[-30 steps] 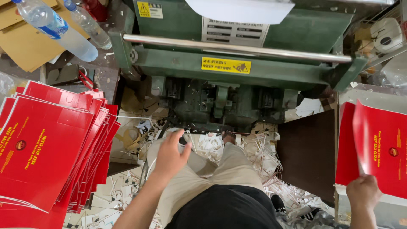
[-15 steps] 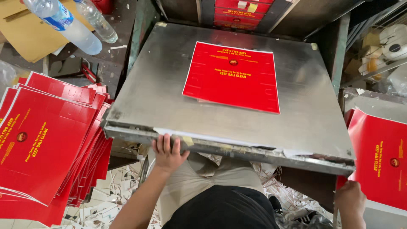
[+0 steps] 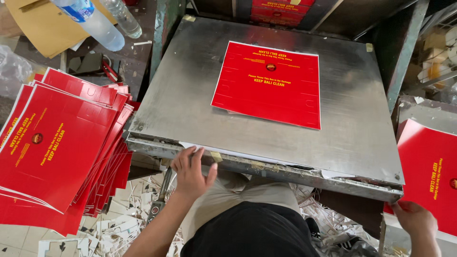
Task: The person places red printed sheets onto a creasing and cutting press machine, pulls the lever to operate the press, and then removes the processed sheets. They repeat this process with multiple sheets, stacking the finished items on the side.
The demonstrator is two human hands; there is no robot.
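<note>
- Metal platen (image 3: 190,90): large grey plate, now swung fully open toward the person; a second ago the green press body showed in its place. Its face is reachable, with bare metal on all sides of the sheet.
- Left stack of red sheets (image 3: 52,147): fanned and overhanging, just beside the platen's left edge, leaving little room there.
- Red printed sheet (image 3: 269,83): lies flat, mid-platen, slightly toward the far edge, touched by no hand.
- Right pile of red sheets (image 3: 428,176): below the platen's right corner.
- Left hand (image 3: 193,171): fingers spread, resting against the platen's near rim, where it was half a second ago; clamps nothing.
- Right hand (image 3: 415,220): fingers closed on the near edge of the right pile.
- Paper scraps (image 3: 119,223): litter the floor.
</note>
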